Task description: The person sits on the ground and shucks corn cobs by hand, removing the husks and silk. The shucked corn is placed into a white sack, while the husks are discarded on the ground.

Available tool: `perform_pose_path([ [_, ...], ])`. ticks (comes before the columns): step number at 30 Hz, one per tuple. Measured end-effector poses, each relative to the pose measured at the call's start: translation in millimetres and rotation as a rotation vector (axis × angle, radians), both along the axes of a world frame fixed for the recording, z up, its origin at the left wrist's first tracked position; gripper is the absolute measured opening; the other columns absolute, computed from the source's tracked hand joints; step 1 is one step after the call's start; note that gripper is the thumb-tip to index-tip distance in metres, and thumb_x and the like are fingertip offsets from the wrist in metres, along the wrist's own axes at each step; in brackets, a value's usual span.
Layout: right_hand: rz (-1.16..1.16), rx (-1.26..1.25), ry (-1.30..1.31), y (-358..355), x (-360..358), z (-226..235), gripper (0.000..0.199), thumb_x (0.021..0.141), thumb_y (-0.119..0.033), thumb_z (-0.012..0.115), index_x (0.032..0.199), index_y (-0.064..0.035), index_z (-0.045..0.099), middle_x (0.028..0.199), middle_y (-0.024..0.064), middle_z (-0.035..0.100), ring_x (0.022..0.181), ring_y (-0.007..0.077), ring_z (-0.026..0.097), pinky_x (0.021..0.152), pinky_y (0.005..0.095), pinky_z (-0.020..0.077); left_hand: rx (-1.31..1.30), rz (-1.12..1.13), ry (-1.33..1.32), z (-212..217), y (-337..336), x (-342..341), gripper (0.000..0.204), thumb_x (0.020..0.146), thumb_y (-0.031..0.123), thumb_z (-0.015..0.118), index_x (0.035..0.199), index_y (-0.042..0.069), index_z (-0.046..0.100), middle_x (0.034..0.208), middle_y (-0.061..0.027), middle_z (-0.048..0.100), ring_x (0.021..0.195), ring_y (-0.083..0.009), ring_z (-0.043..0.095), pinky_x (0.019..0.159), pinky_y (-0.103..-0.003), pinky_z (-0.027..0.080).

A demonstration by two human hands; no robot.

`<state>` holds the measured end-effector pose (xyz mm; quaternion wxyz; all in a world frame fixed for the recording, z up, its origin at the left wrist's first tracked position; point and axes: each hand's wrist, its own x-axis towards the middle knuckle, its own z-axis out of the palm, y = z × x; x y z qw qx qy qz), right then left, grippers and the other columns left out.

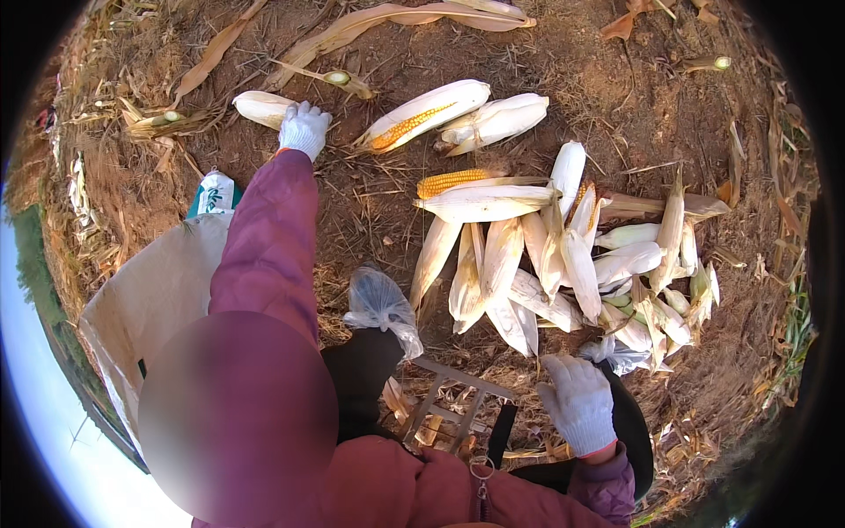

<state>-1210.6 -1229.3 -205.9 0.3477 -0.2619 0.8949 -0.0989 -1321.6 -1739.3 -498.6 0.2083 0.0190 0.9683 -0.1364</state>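
Note:
My left hand (pixel 305 129), in a white knit glove, reaches far out to the left. It has closed around the right end of a husked ear of corn (pixel 261 107) lying on the soil. My right hand (pixel 578 403), gloved the same way, is by my right knee with its fingers apart and nothing in it. Just beyond it spreads a pile of corn ears (pixel 503 255), most in pale dry husks. Yellow kernels show on one bare ear (pixel 451 181) on top. Farther out lie a partly open ear (pixel 427 116) and a husked ear (pixel 497 121) side by side.
A pale sack (pixel 145 304) stands at my left, beside a white and green package (pixel 214 194). Plastic bags (pixel 385 304) cover my feet. A metal frame (pixel 453 400) shows between my legs. Cut stalk stubs (pixel 337 77) and dry leaves (pixel 387 18) lie beyond.

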Motion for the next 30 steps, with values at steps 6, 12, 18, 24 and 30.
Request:
perform_pose_path([
  [6,0.076,-0.038,0.093,19.9,28.2,30.0,0.038,0.076,-0.019,0.069,0.110,-0.0090,0.056,0.096,0.0086,0.061,0.089,0.0257,0.060,0.076,0.0373,0.0477,0.128,-0.064,0.107,39.6,43.8,42.2,0.019,0.084,0.018,0.053,0.098,0.014,0.066,0.102,-0.0050,0.064,0.112,-0.0250,0.054,0.101,-0.043,0.037],
  [12,0.104,-0.146,0.279,40.7,48.3,69.1,0.038,0.075,-0.023,0.068,0.109,-0.0091,0.057,0.090,0.0054,0.057,0.085,0.0230,0.057,0.071,0.0363,0.0474,0.341,0.098,0.056,131.7,119.5,38.9,0.016,0.086,0.025,0.055,0.093,0.013,0.064,0.091,-0.0076,0.066,0.095,-0.0285,0.062,0.088,-0.040,0.047],
  [18,0.024,-0.233,0.419,66.0,65.8,101.5,0.044,0.078,-0.026,0.068,0.117,-0.0086,0.055,0.103,0.0075,0.060,0.094,0.0255,0.059,0.077,0.0381,0.0495,0.925,0.298,0.067,281.0,185.6,64.6,0.026,0.087,0.029,0.057,0.105,0.012,0.067,0.089,-0.0101,0.068,0.086,-0.0227,0.064,0.080,-0.033,0.048],
  [24,-0.231,-0.506,0.640,87.8,57.4,94.7,0.081,0.069,-0.037,0.075,0.135,-0.0062,0.040,0.127,0.0187,0.050,0.115,0.0330,0.050,0.094,0.0426,0.0428,1.536,0.062,-0.045,391.8,318.7,102.2,0.023,0.090,0.020,0.059,0.104,0.002,0.065,0.098,-0.0055,0.066,0.094,-0.0131,0.059,0.088,-0.028,0.045],
  [30,-0.492,-0.671,0.488,90.6,52.5,123.5,0.091,0.065,-0.041,0.078,0.137,-0.0053,0.035,0.124,0.0199,0.054,0.110,0.0352,0.056,0.094,0.0412,0.0449,1.754,-0.075,0.100,466.2,389.5,115.8,0.027,0.091,0.020,0.061,0.109,0.001,0.061,0.109,-0.0071,0.061,0.101,-0.0155,0.057,0.089,-0.029,0.045],
])
